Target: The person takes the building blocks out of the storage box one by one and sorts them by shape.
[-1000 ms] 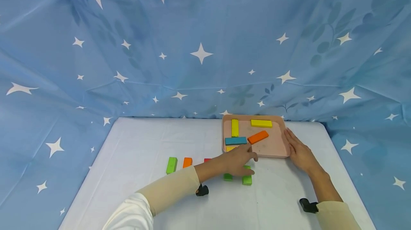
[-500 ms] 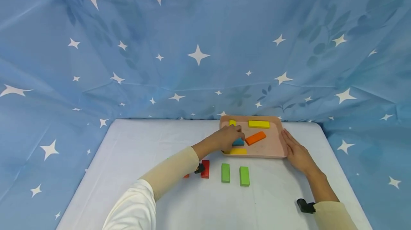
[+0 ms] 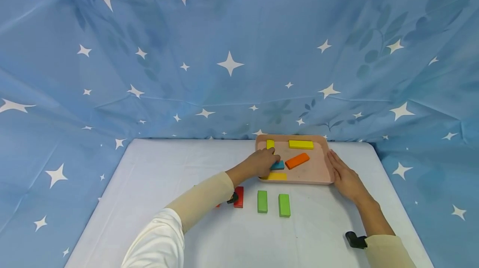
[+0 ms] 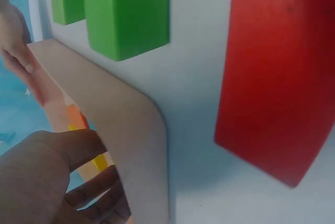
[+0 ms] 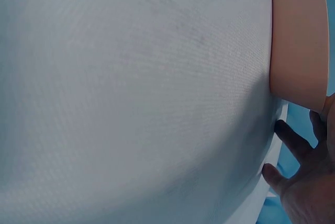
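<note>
In the head view my left hand (image 3: 262, 162) reaches over the near left part of a shallow pink tray (image 3: 318, 172). Its fingers cover the left end of a blue block (image 3: 278, 165) and lie beside an upright-lying yellow block (image 3: 270, 144). The left wrist view has the thumb and fingers apart behind the tray wall (image 4: 131, 124); their tips are hidden, so I cannot tell whether they pinch the blue block. My right hand (image 3: 348, 178) rests with straight fingers along the tray's right side. Its spread fingers show by the tray corner (image 5: 298, 51) in the right wrist view.
An orange block (image 3: 297, 161) and further yellow blocks (image 3: 301, 145) lie in the tray. On the white table (image 3: 318, 226) before it are two green blocks (image 3: 284, 205) and a red block (image 3: 238, 197). My left sleeve (image 3: 202, 197) covers others. Blue starry cloth hangs behind.
My left hand has moved from above the tray's near edge up and left, onto the blue block's left end. The right hand stays at the tray's side, and the blocks lie as before.
</note>
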Tool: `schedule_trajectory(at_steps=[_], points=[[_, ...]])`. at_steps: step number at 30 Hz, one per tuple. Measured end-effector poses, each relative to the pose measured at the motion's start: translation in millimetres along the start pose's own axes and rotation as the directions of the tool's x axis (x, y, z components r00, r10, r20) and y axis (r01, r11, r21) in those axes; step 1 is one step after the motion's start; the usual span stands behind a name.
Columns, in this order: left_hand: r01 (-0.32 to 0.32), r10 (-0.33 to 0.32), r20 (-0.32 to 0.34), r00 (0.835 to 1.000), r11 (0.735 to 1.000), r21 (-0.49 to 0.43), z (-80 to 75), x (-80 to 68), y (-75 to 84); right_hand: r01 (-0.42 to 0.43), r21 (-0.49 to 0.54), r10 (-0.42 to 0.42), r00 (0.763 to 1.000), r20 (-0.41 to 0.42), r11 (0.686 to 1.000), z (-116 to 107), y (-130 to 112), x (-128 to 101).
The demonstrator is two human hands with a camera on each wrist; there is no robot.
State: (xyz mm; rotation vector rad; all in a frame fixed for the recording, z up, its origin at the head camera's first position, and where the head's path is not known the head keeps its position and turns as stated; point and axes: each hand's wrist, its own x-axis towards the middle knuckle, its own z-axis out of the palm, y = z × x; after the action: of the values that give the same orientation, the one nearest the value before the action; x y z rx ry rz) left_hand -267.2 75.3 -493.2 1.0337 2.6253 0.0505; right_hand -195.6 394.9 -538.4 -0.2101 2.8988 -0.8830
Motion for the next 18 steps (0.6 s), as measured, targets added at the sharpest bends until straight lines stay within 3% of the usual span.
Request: schedule_trajectory(at_steps=[9, 18], points=[[0.052, -0.052, 0.004, 0.999, 0.999, 0.008, 3.0, 2.1, 5.5, -0.010, -0.001, 0.010, 1.000, 0.001, 1.000, -0.4, 0.0, 0.6], [0.039, -0.039, -0.002, 0.999, 0.999, -0.029, 3.8, 2.5, 8.0, -0.007, 0.005, 0.007, 1.000, 0.012, 1.000, 0.1, -0.9, 0.5]])
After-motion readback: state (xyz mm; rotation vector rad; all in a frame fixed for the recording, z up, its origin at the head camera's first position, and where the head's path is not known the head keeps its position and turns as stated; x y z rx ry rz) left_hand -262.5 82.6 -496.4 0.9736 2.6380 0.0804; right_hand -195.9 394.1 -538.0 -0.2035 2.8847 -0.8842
